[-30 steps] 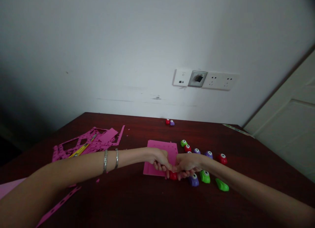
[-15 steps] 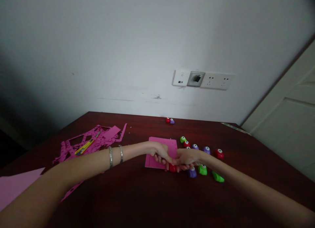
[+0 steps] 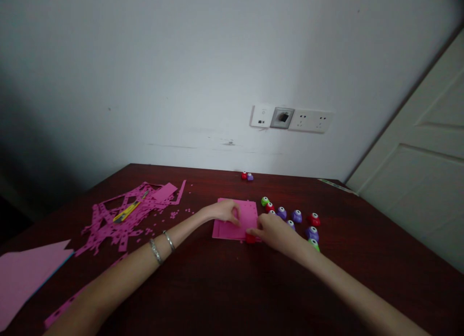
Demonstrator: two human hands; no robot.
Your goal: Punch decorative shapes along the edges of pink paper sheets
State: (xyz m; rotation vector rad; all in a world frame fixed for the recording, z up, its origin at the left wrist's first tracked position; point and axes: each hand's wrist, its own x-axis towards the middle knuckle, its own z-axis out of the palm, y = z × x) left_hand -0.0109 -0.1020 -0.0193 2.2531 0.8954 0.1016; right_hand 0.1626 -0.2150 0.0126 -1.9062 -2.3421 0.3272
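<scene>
A small stack of pink paper lies on the dark red table. My left hand rests over its left part, thumb and fingers bent and apart, with nothing visible between them. At the stack's lower right corner, my right hand grips a red paper punch, mostly covered by the fingers. Close to that hand stand more eye-shaped punches: a green punch, a red punch, a purple punch and several others, some partly behind the hand and forearm.
Perforated pink paper scraps are heaped on the left with a yellow utility knife on top. Punched bits are scattered nearby. Pink sheets lie at the near left. Two punches stand by the wall below the sockets.
My hands, joined over the red punch before, have come apart. The left moved back onto the pink paper; the right keeps the red punch at the corner. The view has shifted slightly.
</scene>
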